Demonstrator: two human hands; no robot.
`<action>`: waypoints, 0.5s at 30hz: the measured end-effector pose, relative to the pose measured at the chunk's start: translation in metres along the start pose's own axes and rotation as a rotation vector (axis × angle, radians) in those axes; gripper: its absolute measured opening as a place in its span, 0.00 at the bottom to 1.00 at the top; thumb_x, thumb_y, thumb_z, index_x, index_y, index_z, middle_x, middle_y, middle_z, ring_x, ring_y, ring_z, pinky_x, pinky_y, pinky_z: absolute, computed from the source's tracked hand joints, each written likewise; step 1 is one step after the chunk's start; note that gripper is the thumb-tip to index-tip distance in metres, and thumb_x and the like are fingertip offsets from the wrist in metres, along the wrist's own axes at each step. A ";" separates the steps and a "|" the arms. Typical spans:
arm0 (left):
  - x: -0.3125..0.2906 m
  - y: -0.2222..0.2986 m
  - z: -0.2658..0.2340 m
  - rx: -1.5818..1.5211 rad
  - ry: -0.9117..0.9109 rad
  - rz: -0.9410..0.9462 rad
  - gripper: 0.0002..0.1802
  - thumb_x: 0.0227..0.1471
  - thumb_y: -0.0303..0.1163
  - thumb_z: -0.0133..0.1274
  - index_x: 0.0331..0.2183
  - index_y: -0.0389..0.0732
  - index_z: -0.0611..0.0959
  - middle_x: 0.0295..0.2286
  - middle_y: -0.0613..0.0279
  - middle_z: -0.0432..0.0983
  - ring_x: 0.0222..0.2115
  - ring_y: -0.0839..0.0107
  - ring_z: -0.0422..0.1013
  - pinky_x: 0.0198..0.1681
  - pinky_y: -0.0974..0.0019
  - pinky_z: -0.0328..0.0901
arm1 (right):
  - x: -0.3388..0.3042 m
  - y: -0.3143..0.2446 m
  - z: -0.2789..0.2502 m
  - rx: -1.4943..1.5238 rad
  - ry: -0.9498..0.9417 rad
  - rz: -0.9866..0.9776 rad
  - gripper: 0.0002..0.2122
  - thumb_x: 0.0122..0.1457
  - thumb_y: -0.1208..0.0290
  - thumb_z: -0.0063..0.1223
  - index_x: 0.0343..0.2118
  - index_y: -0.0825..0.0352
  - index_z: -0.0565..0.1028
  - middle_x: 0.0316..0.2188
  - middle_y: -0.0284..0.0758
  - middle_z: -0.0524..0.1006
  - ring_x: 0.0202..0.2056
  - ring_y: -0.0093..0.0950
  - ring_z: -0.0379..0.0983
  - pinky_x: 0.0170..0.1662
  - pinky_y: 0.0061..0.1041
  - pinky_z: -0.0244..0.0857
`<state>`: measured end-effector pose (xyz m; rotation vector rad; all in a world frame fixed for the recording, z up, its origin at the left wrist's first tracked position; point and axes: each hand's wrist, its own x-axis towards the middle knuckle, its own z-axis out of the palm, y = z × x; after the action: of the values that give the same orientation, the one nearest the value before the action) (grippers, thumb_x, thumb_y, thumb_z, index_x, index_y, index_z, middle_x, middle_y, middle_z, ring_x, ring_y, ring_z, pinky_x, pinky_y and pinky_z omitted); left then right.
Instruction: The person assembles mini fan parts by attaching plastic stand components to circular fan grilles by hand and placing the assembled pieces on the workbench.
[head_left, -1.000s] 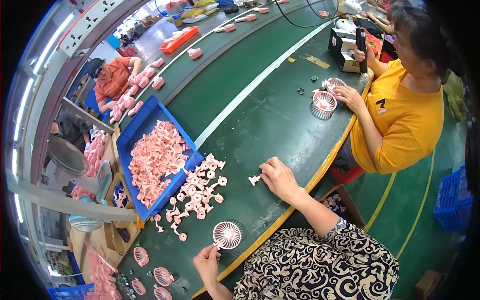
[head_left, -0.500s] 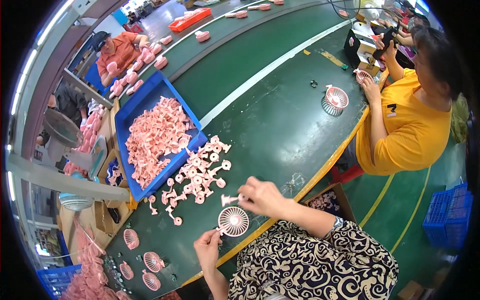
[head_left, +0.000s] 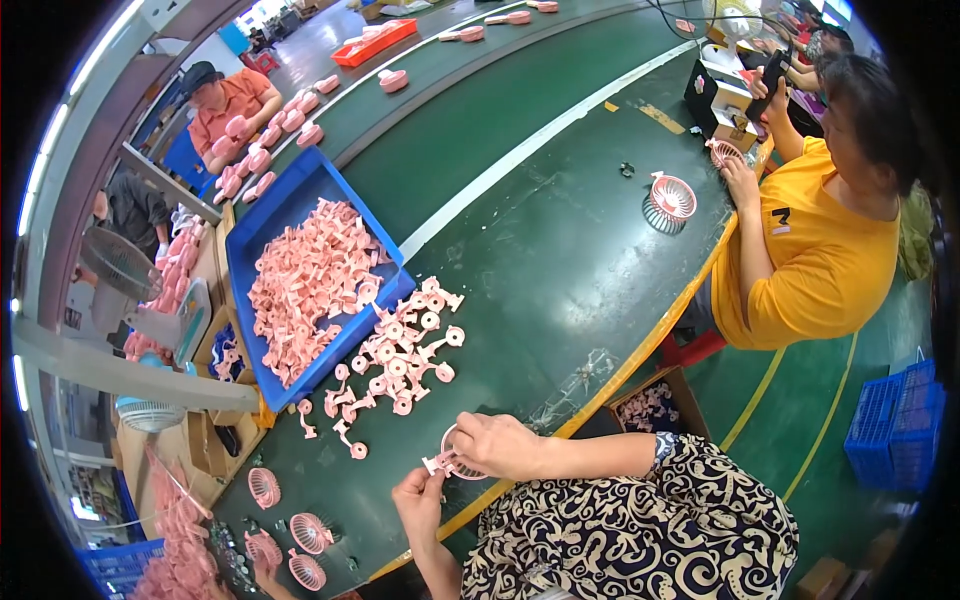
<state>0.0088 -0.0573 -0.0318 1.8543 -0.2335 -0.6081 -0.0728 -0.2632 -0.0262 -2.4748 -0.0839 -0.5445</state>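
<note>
Low over the bench's front edge, my left hand (head_left: 418, 497) pinches the rim tab of a round pink fan grille (head_left: 470, 472). My right hand (head_left: 497, 445) lies over the grille and hides most of it. Its fingers are closed on a small pink bracket (head_left: 434, 465), whose end shows between my two hands. How the bracket sits against the grille is hidden by my fingers. Beyond my hands lies a loose heap of the same pink brackets (head_left: 397, 368).
A blue tray (head_left: 335, 352) full of pink brackets stands at left. Pink grilles (head_left: 311, 533) and small clear parts lie at lower left, where another person's hand (head_left: 270, 578) holds a grille. A co-worker in yellow (head_left: 830, 250) works at right near another grille (head_left: 673, 197).
My right hand has come down and left with the bracket, onto the grille. My left hand keeps its pinch. Another person's hand has appeared at lower left and taken hold of a grille.
</note>
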 end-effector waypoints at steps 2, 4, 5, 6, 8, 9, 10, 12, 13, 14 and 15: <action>0.000 -0.001 -0.001 -0.004 -0.006 -0.008 0.04 0.56 0.22 0.62 0.33 0.33 0.88 0.19 0.77 0.73 0.19 0.89 0.61 0.22 0.78 0.53 | -0.001 0.000 0.001 -0.027 -0.011 0.007 0.10 0.52 0.68 0.60 0.35 0.68 0.76 0.34 0.38 0.71 0.34 0.33 0.78 0.33 0.31 0.75; 0.001 -0.004 -0.001 0.029 0.009 0.006 0.04 0.56 0.22 0.62 0.34 0.32 0.89 0.20 0.78 0.74 0.20 0.89 0.61 0.22 0.78 0.52 | -0.002 0.001 0.003 -0.049 -0.017 0.014 0.11 0.52 0.69 0.59 0.35 0.69 0.76 0.34 0.38 0.71 0.34 0.33 0.78 0.34 0.31 0.75; 0.002 -0.005 -0.001 0.032 0.008 0.010 0.04 0.56 0.22 0.62 0.34 0.32 0.89 0.20 0.78 0.74 0.20 0.89 0.61 0.22 0.78 0.52 | -0.002 0.002 0.003 -0.050 -0.013 0.014 0.11 0.52 0.69 0.59 0.35 0.69 0.76 0.34 0.38 0.71 0.34 0.33 0.78 0.34 0.31 0.75; 0.002 -0.007 -0.001 0.028 0.012 0.024 0.05 0.56 0.22 0.61 0.34 0.32 0.89 0.20 0.78 0.74 0.20 0.89 0.61 0.22 0.78 0.52 | -0.002 0.002 0.003 -0.047 -0.027 0.011 0.11 0.52 0.69 0.59 0.35 0.69 0.76 0.34 0.38 0.71 0.35 0.34 0.78 0.34 0.31 0.75; 0.003 -0.008 -0.001 0.027 0.009 0.041 0.05 0.56 0.22 0.61 0.35 0.32 0.89 0.21 0.79 0.74 0.20 0.89 0.60 0.22 0.78 0.51 | -0.003 0.004 0.003 -0.048 -0.036 0.013 0.10 0.52 0.69 0.59 0.36 0.69 0.76 0.35 0.39 0.71 0.35 0.34 0.78 0.34 0.31 0.75; 0.004 -0.006 -0.001 0.046 0.014 0.026 0.05 0.56 0.23 0.61 0.35 0.32 0.89 0.21 0.79 0.74 0.20 0.89 0.61 0.22 0.78 0.51 | -0.004 0.005 0.004 -0.057 -0.023 0.005 0.11 0.53 0.68 0.60 0.37 0.68 0.76 0.34 0.38 0.71 0.34 0.33 0.78 0.33 0.31 0.75; 0.004 -0.006 -0.001 0.065 0.018 0.011 0.05 0.57 0.23 0.61 0.35 0.32 0.89 0.21 0.78 0.74 0.20 0.89 0.61 0.22 0.78 0.51 | -0.004 0.005 0.004 -0.066 -0.009 -0.002 0.12 0.55 0.67 0.61 0.38 0.67 0.76 0.33 0.36 0.71 0.32 0.32 0.78 0.33 0.30 0.74; 0.006 -0.006 -0.001 0.060 0.019 0.027 0.05 0.57 0.23 0.61 0.34 0.32 0.89 0.20 0.78 0.74 0.20 0.89 0.61 0.22 0.78 0.51 | -0.003 0.005 0.000 -0.056 -0.030 0.011 0.11 0.54 0.68 0.60 0.37 0.68 0.76 0.34 0.38 0.71 0.34 0.33 0.78 0.34 0.31 0.75; 0.006 -0.007 -0.001 0.056 0.026 0.036 0.05 0.57 0.23 0.61 0.34 0.32 0.89 0.20 0.78 0.74 0.20 0.89 0.61 0.22 0.78 0.51 | -0.003 0.004 -0.001 -0.040 -0.056 0.022 0.10 0.52 0.70 0.59 0.36 0.69 0.76 0.35 0.39 0.72 0.36 0.34 0.78 0.35 0.31 0.76; 0.007 -0.007 0.000 0.059 0.021 0.042 0.05 0.57 0.23 0.61 0.34 0.32 0.89 0.20 0.78 0.74 0.20 0.89 0.61 0.22 0.78 0.51 | -0.004 0.005 -0.001 -0.043 -0.048 0.025 0.10 0.52 0.70 0.59 0.36 0.69 0.76 0.35 0.39 0.72 0.36 0.34 0.78 0.35 0.31 0.76; 0.009 -0.007 0.000 0.056 0.026 0.048 0.05 0.57 0.23 0.61 0.34 0.32 0.89 0.20 0.78 0.73 0.20 0.89 0.60 0.22 0.78 0.51 | -0.004 0.006 -0.001 -0.050 -0.048 0.024 0.10 0.52 0.70 0.58 0.36 0.69 0.76 0.35 0.39 0.72 0.36 0.35 0.78 0.35 0.32 0.76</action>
<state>0.0149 -0.0588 -0.0411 1.9034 -0.2798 -0.5488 -0.0756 -0.2683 -0.0297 -2.5343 -0.0603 -0.4832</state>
